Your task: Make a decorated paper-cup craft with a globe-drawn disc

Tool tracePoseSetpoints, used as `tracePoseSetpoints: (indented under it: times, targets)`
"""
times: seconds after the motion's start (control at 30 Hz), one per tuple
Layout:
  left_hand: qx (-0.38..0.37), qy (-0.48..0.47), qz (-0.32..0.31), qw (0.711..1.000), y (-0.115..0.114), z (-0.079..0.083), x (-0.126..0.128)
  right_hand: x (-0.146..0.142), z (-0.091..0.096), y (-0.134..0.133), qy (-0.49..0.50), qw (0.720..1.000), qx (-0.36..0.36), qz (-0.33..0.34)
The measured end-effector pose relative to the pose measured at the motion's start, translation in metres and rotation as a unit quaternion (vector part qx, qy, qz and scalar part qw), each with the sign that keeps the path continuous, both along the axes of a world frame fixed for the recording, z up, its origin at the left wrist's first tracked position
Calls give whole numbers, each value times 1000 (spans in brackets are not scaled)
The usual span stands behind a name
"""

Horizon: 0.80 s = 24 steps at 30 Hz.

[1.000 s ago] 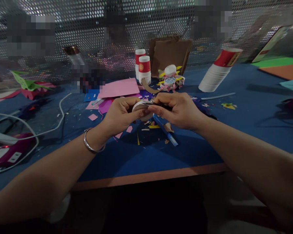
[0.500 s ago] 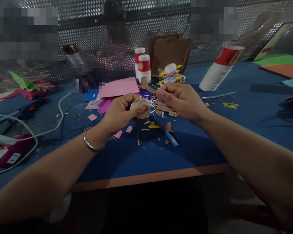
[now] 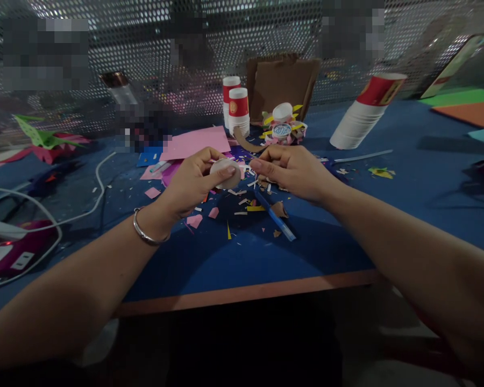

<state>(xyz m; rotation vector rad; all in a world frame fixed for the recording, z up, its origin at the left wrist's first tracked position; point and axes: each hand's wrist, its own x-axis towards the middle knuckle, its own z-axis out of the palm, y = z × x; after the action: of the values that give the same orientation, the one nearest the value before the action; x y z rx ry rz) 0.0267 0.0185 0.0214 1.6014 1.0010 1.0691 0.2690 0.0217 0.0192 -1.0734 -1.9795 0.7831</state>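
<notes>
Right now I am watching the left hand (image 3: 193, 180) pinching a small round off-white paper disc (image 3: 225, 173) between thumb and fingertips, holding it just above the matte blue tabletop (image 3: 210, 258) near the middle of the view. The right hand (image 3: 294, 172) is hovering just beside the disc with its fingers curling inward and the thumb pressing toward the forefinger; I cannot tell whether anything is caught in that pinch. Judging by how things are lying, the cutting is looking largely done: the disc is showing a clean circular edge, and loose paper scraps in pink, yellow, white and brown (image 3: 210, 214) are littering the table beneath both hands. The visible face of the disc is looking plain, with nothing fixed to it, so I am reckoning any dressing of it is not yet done. A slim blue plastic pen (image 3: 274, 216) is lying slantwise among the scraps. Further back, a flat pink paper sheet (image 3: 196, 142) is resting beside two upright red-and-white paper cups (image 3: 239, 110), and a thin silver metal bangle (image 3: 145, 234) is circling the left wrist.
</notes>
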Motion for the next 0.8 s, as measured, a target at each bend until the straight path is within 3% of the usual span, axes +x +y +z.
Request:
tracePoseSetpoints:
  times: [0.5, 0.8]
  targets:
    - [-77, -63, -41, 994, -14, 2, 11, -5, 2, -5, 61, 996, -22, 60]
    - [-149, -88, -59, 983, -16, 2, 11, -4, 1, -3, 84, 994, -25, 60]
